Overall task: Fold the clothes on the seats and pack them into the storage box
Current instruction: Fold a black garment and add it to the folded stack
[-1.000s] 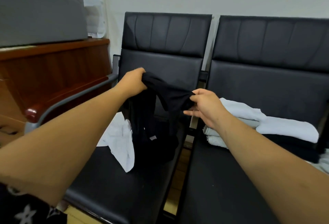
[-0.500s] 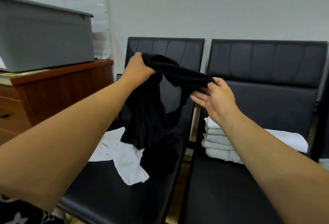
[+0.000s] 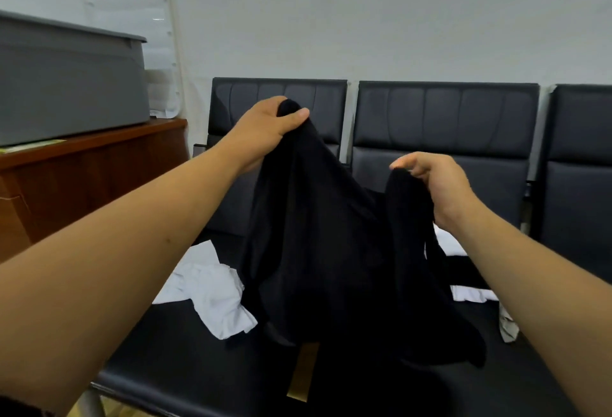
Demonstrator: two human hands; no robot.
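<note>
A black garment (image 3: 324, 251) hangs in the air in front of the black seats (image 3: 443, 125). My left hand (image 3: 268, 128) grips its upper corner, held high. My right hand (image 3: 437, 188) pinches another bunched part lower and to the right. The cloth sags between my hands and its bottom drapes over the gap between two seats. A crumpled white garment (image 3: 212, 290) lies on the left seat. Folded white clothes (image 3: 470, 294) show on the middle seat, mostly hidden behind the black garment and my right arm. The grey storage box (image 3: 69, 85) stands on a wooden cabinet at left.
The wooden cabinet (image 3: 89, 178) sits against the left seat's side. A clear plastic lid (image 3: 132, 35) leans on the wall behind the box. A third black seat (image 3: 579, 158) is at the far right. The seat row's metal leg (image 3: 89, 400) shows bottom left.
Both hands have lifted the black garment higher and moved apart. My right hand has shifted to a new part of the cloth, which now hangs spread wider. The camera has tilted up.
</note>
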